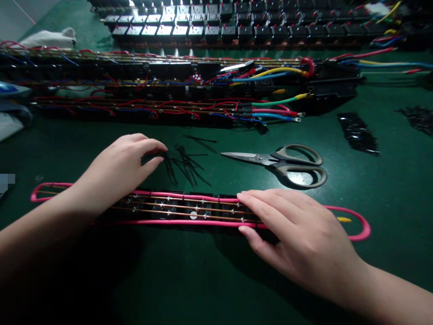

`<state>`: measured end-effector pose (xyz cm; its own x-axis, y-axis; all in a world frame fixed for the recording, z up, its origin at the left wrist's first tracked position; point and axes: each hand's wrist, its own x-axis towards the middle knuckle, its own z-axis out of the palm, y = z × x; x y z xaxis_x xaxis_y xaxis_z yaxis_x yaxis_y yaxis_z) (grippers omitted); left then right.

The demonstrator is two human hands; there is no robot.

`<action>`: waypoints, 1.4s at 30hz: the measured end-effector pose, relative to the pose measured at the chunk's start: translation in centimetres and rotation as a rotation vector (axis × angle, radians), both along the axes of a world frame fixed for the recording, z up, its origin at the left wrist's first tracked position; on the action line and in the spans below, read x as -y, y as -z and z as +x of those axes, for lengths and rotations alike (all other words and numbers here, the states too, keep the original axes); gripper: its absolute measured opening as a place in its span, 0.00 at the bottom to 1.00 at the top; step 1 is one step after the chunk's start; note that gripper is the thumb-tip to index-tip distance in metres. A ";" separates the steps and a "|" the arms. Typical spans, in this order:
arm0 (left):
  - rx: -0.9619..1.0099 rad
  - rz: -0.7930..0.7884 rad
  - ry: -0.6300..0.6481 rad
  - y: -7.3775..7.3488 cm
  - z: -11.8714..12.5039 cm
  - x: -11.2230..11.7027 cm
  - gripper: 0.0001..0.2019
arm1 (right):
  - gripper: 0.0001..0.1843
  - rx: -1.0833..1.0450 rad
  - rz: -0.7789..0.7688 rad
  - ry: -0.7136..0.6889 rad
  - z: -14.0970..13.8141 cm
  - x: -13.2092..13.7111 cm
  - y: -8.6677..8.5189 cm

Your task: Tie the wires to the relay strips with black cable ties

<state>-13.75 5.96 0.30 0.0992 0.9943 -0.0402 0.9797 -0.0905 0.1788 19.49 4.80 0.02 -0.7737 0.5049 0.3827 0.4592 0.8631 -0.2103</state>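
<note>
A long black strip [169, 212] with bare copper rods and soldered joints lies across the bench in front of me. A pink cable [361, 230] runs along both its long sides and loops past its ends. My right hand [301, 234] spans the strip's right part, fingers on the far edge and thumb at the near edge, holding it. Beyond the strip, my left hand [125, 158] reaches over a loose pile of black cable ties [189, 164]. Its thumb and forefinger are apart beside the ties; the other fingers are partly hidden.
Grey-handled scissors [270, 160] lie behind the strip, blades pointing left. A bundle of black cable ties [358, 133] sits at the right, with a dark heap [419, 119] farther right. Wired assemblies [152, 108] with coloured leads stretch across the back of the green bench [189, 280].
</note>
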 end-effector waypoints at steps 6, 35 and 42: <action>0.014 0.024 0.008 -0.4 0.3 0.1 0.10 | 0.16 0.017 0.019 0.000 0.0 0.0 -0.1; 0.127 0.073 -0.109 -2.4 2.2 1.0 0.04 | 0.16 0.024 0.057 -0.012 0.0 0.1 0.0; 0.123 0.134 -0.129 -2.6 2.4 1.3 0.03 | 0.16 0.024 0.046 -0.012 -0.2 0.0 0.0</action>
